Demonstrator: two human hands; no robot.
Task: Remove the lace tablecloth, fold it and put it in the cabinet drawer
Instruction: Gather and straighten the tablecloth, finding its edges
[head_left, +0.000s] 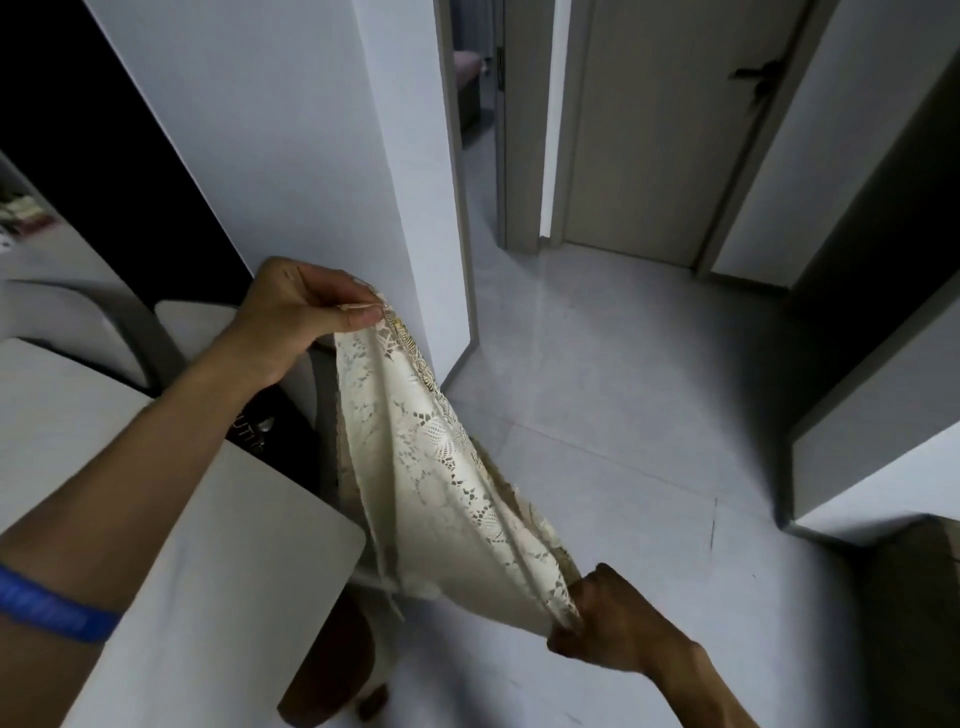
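I see the pale tiled floor (623, 415) filling the middle of my view, and I take the white wall corner (363, 182) as my landmark. To the right of that corner and farther off stands a closed beige door (660, 130) with a dark handle (756, 75). Left of the corner and nearer to me is the white counter (208, 545), its rounded edge pointing toward the floor, with a grey chair back (104, 322) just behind it. The lace tablecloth (441, 493) is off the counter and in the air, stretched as a cream band running from just in front of the wall corner down and to the right, above the floor, with its lower fold hanging beside the counter's edge. My left hand (296, 322) is raised in front of the corner, its grip pinched tight on the upper end of the cloth between thumb and fingers. My right hand (613, 618) sits low, well below and right of the corner, its grip clenched around the bunched lower end. A blue band (47, 608) circles the left forearm.
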